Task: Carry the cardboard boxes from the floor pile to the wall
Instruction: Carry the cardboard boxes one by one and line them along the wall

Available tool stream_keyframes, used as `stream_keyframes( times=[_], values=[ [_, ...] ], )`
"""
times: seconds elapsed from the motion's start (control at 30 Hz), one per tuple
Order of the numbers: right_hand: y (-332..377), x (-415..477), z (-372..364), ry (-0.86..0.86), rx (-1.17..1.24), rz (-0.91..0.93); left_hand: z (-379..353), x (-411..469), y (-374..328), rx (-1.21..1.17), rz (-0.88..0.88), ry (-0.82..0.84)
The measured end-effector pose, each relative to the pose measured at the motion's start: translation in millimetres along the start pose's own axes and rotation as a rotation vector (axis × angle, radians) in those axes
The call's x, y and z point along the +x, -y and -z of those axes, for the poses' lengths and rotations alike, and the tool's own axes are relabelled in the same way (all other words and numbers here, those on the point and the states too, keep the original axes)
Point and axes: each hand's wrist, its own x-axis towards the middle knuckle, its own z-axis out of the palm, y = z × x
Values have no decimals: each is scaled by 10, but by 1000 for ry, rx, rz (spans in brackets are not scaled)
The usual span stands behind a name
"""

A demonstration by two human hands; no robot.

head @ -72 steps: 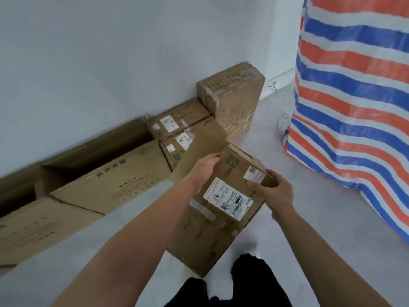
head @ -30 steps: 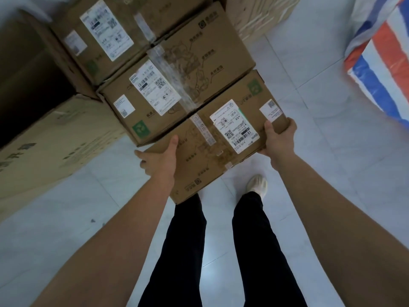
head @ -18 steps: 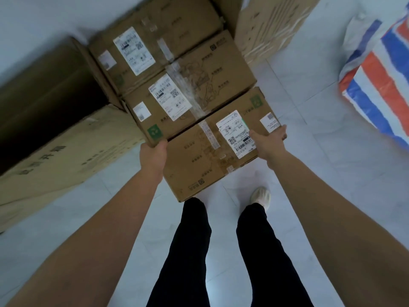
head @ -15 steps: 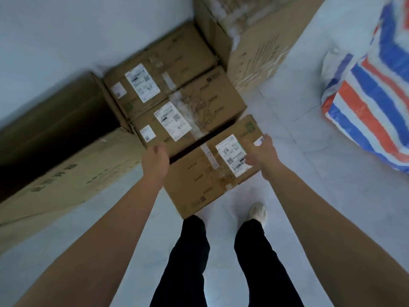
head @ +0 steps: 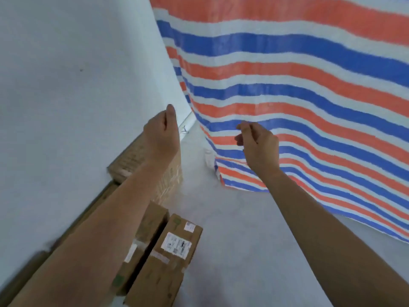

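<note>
The labelled cardboard box [head: 170, 255] lies flat on the floor at the bottom centre, beside a second labelled box [head: 143, 238] nearer the wall. A taller box [head: 168, 180] stands behind them, largely hidden by my left arm. My left hand [head: 160, 135] is raised above the boxes, fingers loosely curled, holding nothing. My right hand [head: 257, 146] hangs in the air to the right, fingers relaxed and empty. Neither hand touches a box.
A white wall [head: 66, 96] fills the left side. A red, blue and white striped tarp [head: 298, 107] hangs across the right and reaches the grey floor [head: 239, 240]. Long brown cartons [head: 28, 269] line the wall's base at the lower left.
Both hands have let go of the labelled box, which now lies on the floor beside the others. My hands have risen and the view has tilted up toward the tarp.
</note>
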Motion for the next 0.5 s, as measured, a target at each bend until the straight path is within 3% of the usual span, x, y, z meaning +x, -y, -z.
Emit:
stream_keyframes(
  times=[0.23, 0.33, 0.5],
  values=[
    [-176, -439, 2012, -322, -21, -13, -544, -755, -1815, -180, -342, 253],
    [-414, -827, 2801, -424, -35, -6, -740, -1267, -2583, -252, -483, 267],
    [-1070, -1776, 4311, -537, -236, -36, -1324, -2676, -3787, -350, -597, 393]
  ],
)
